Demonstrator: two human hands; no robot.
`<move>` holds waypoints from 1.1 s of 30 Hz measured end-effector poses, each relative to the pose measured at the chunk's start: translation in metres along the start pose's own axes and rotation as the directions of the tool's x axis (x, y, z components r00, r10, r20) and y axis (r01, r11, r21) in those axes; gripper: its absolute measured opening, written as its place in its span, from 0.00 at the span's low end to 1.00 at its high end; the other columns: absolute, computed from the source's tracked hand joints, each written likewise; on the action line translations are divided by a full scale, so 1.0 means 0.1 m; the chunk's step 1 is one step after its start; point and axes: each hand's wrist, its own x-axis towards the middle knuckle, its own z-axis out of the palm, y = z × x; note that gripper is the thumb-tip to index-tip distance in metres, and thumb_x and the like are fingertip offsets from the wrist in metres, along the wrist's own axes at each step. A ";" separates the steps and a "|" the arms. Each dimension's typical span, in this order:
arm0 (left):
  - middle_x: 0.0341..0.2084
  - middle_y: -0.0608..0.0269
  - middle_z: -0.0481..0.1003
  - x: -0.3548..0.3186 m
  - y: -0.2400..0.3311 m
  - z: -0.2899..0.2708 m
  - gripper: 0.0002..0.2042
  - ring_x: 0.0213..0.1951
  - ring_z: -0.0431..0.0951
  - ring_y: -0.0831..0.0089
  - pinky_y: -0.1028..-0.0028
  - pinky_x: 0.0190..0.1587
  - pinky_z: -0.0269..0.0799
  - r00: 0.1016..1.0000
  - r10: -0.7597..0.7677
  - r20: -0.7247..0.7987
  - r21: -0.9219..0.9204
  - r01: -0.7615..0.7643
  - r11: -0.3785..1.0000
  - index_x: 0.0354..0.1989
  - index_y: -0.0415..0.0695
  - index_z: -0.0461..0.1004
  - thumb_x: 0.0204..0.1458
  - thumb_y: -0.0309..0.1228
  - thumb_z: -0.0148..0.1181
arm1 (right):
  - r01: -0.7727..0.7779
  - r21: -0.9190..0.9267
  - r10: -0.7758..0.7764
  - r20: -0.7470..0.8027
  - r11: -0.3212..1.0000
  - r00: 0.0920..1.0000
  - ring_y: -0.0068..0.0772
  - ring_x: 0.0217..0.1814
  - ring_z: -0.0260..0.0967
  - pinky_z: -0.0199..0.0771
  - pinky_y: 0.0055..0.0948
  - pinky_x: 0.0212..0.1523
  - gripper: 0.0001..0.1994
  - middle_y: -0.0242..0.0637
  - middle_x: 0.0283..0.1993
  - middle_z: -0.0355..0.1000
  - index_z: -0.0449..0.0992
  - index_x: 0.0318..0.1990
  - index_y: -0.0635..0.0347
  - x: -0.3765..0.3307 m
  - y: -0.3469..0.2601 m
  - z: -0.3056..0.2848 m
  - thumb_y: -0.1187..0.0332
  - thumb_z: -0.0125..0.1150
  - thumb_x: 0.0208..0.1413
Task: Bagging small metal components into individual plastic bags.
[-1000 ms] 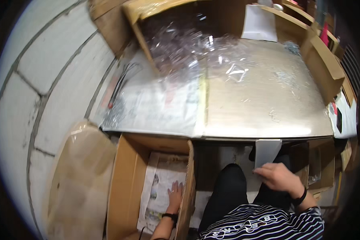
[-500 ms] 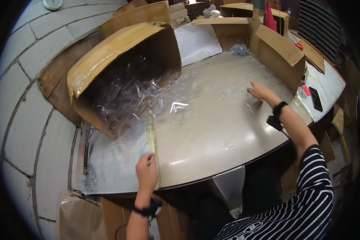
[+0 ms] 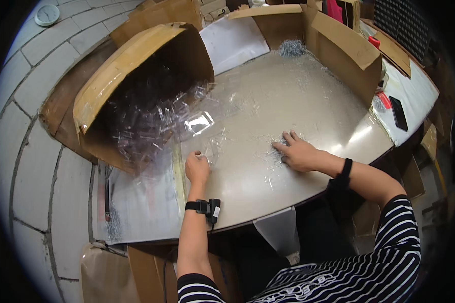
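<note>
My right hand (image 3: 298,153) lies with its fingers spread over a scatter of small, thin metal wire pieces (image 3: 272,160) on the smooth beige tabletop (image 3: 333,121). Some of the pieces are hidden under the fingers. Over the left part of the table, my left hand (image 3: 197,167) is closed, thumb against curled fingers; whatever it may hold is too small to make out. Just beyond it lie clear plastic pieces (image 3: 199,122), which spill from a large tipped cardboard box (image 3: 121,65) whose open side faces the table.
A pile of wire pieces (image 3: 292,48) sits in the far corner beside upright cardboard walls (image 3: 346,55). On the right, a black phone (image 3: 398,113) rests on a white surface. A dark-handled tool (image 3: 107,197) lies at the left edge. A brick wall (image 3: 30,187) bounds the left.
My right hand has come nearer and leftward, and its fingers have spread onto the wire pieces, now gathered closer to me. My left hand has moved forward and slightly right, still closed.
</note>
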 end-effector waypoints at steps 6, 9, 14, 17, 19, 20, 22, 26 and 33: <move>0.29 0.49 0.75 -0.14 0.25 -0.03 0.14 0.40 0.76 0.51 0.61 0.41 0.70 0.997 -0.067 -0.034 0.055 0.068 0.996 0.34 0.40 0.76 0.44 0.37 0.60 | -0.020 0.534 0.259 -0.378 0.845 0.889 0.45 0.57 0.64 0.66 0.34 0.53 0.17 0.50 0.59 0.62 0.71 0.50 0.62 -0.61 0.34 0.13 0.72 0.55 0.51; 0.29 0.49 0.76 -0.09 0.13 0.02 0.14 0.39 0.76 0.51 0.60 0.40 0.71 0.994 -0.089 -0.063 0.128 0.096 0.987 0.30 0.38 0.76 0.43 0.38 0.60 | -0.030 0.482 0.234 -0.369 0.876 0.899 0.45 0.46 0.71 0.69 0.33 0.47 0.12 0.49 0.47 0.72 0.76 0.42 0.64 -0.50 0.30 -0.06 0.71 0.55 0.51; 0.27 0.51 0.75 -0.26 -0.10 -0.13 0.12 0.33 0.77 0.55 0.63 0.33 0.73 0.998 0.008 -0.067 0.027 -0.006 1.000 0.32 0.37 0.71 0.45 0.33 0.60 | 0.160 0.368 -0.016 -0.364 0.916 0.931 0.43 0.36 0.73 0.72 0.33 0.39 0.10 0.46 0.35 0.75 0.78 0.38 0.64 0.45 0.37 -0.30 0.72 0.60 0.47; 0.22 0.56 0.74 -0.71 0.06 -0.40 0.07 0.19 0.72 0.73 0.77 0.19 0.65 0.964 -0.181 0.195 -0.667 0.266 0.696 0.35 0.37 0.67 0.48 0.24 0.54 | 0.128 0.328 -0.008 -0.343 0.936 0.939 0.45 0.40 0.74 0.72 0.36 0.41 0.11 0.47 0.36 0.75 0.78 0.39 0.63 1.10 0.66 -0.28 0.72 0.60 0.46; 0.21 0.58 0.74 -1.04 -0.02 -0.60 0.07 0.16 0.69 0.78 0.82 0.16 0.61 0.968 -0.165 0.190 -0.713 0.252 0.654 0.36 0.36 0.66 0.49 0.22 0.52 | 0.098 0.375 0.056 -0.380 0.922 0.923 0.46 0.40 0.73 0.72 0.36 0.41 0.12 0.47 0.36 0.75 0.78 0.39 0.61 1.45 0.76 -0.25 0.73 0.61 0.44; 0.21 0.58 0.74 -1.19 -0.16 -0.69 0.07 0.16 0.69 0.78 0.82 0.16 0.61 0.964 -0.174 0.200 -0.716 0.265 0.646 0.36 0.36 0.67 0.49 0.22 0.51 | 0.116 0.380 0.041 -0.382 0.917 0.923 0.46 0.40 0.73 0.72 0.36 0.41 0.12 0.47 0.36 0.75 0.78 0.39 0.61 1.59 0.73 -0.22 0.73 0.61 0.44; 0.21 0.58 0.74 -1.41 -0.47 -0.86 0.07 0.16 0.69 0.79 0.82 0.17 0.61 0.933 -0.236 0.272 -0.643 0.359 0.677 0.37 0.36 0.66 0.50 0.21 0.51 | 0.025 0.300 0.099 -0.394 0.954 0.914 0.48 0.40 0.73 0.71 0.37 0.42 0.10 0.47 0.35 0.75 0.79 0.36 0.59 1.78 0.65 -0.14 0.75 0.62 0.42; 0.20 0.60 0.73 -1.58 -0.58 -0.80 0.06 0.15 0.68 0.78 0.81 0.15 0.59 0.950 -0.247 0.191 -0.718 0.307 0.625 0.36 0.37 0.67 0.51 0.23 0.51 | -0.069 0.298 0.171 -0.331 0.952 0.928 0.46 0.40 0.73 0.72 0.36 0.40 0.09 0.44 0.35 0.76 0.79 0.34 0.60 1.88 0.71 -0.06 0.73 0.63 0.41; 0.20 0.62 0.72 -1.53 -0.54 -0.62 0.04 0.16 0.67 0.81 0.83 0.17 0.59 0.968 -0.249 0.029 -0.736 0.189 0.650 0.36 0.39 0.66 0.52 0.22 0.50 | 0.031 0.233 -0.019 -0.054 0.972 0.998 0.38 0.31 0.74 0.71 0.35 0.32 0.06 0.42 0.29 0.75 0.78 0.30 0.62 1.35 0.56 -0.21 0.74 0.61 0.42</move>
